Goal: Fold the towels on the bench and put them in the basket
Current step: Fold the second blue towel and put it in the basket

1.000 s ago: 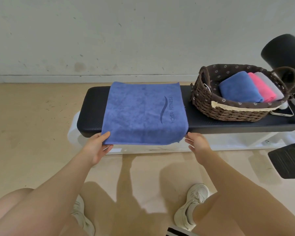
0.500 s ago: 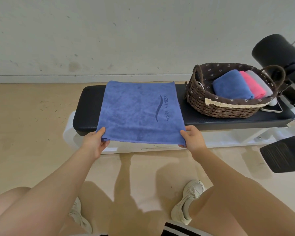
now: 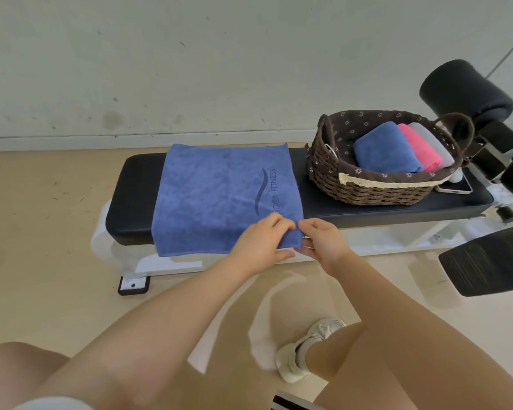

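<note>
**Both hands meet at the towel's near right corner**

The blue towel lies flat across the black bench, its near edge hanging over the front, likely so a corner can be lifted for the next fold. The basket stands just to its right on the bench, with three folded towels inside. The left hand reaches across, fingers curled over the corner, thumb beneath. The right hand pinches the same corner's edge, wrist angled inward.
</note>
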A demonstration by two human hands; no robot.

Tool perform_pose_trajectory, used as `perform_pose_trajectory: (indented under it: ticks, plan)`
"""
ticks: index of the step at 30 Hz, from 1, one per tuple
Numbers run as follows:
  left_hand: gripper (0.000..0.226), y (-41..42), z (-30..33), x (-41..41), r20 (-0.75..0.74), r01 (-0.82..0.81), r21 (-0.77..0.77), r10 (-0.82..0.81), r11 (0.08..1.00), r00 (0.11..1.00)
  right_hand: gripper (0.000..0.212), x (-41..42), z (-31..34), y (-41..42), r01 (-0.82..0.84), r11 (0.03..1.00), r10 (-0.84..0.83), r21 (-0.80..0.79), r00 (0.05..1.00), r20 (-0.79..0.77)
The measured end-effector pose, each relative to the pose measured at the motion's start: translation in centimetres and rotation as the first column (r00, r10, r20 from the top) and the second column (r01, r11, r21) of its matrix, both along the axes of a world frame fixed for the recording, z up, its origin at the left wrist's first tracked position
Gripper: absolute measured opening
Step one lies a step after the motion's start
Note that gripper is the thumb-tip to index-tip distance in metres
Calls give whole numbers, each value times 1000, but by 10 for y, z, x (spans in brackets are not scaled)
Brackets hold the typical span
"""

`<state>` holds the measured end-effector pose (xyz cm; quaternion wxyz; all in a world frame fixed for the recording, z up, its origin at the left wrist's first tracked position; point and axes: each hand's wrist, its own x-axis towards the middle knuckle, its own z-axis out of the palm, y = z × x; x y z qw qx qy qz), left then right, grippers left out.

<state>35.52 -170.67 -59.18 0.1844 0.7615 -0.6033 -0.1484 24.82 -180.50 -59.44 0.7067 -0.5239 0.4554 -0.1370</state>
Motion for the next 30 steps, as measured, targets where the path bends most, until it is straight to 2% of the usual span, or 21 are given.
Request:
perform_pose_trajectory:
  ticks: [1, 2, 5, 7, 10, 11, 15, 20, 23, 26, 30]
  plan:
    - [33, -7, -2, -3, 51, -13, -37, 15, 999, 999, 18, -2, -1, -3, -6, 1000, 6, 7, 1000, -2]
    - [25, -11, -3, -4, 38, -37, -85, 40, 996, 998, 19, -4, -3, -6, -15, 1000, 15, 22, 1000, -3]
    - [14, -13, -8, 3, -172, -174, -145, 149, 974, 974, 21, -11, -7, -11, -31, 994, 30, 103, 999, 17]
    - [16, -13, -7, 9, -276, -338, -166, 285, 926, 918, 22, -16, -10, -14, -18, 994, 21, 106, 1000, -21]
    - [17, -17, -4, 11, -397, -557, -209, 451, 804, 799, 21, -19, -12, -13, -5, 997, 11, 81, 998, -66]
    - [17, -20, -4, 9, -404, -563, -208, 454, 800, 794, 21, -19, -12, -12, -18, 997, 22, 70, 997, -70]
    - [16, -26, -15, -9, -327, -413, -202, 337, 888, 883, 17, -19, -8, -8, -59, 997, 61, 48, 997, -39]
    - [10, -27, -28, -14, -320, -333, -214, 257, 918, 912, 8, -17, -5, -8, -60, 992, 60, 108, 998, 5]
    - [15, -21, -28, -15, -325, -288, -249, 200, 925, 924, 7, -15, -3, -9, -33, 979, 24, 200, 999, 49]
    - [26, -14, -26, -12, -291, -184, -222, 115, 957, 950, 10, -12, -3, -11, -36, 968, 25, 249, 999, 49]
    - [27, -9, -19, -2, -213, -174, -222, 127, 959, 969, 10, -7, 1, -12, -135, 976, 135, 173, 991, 12]
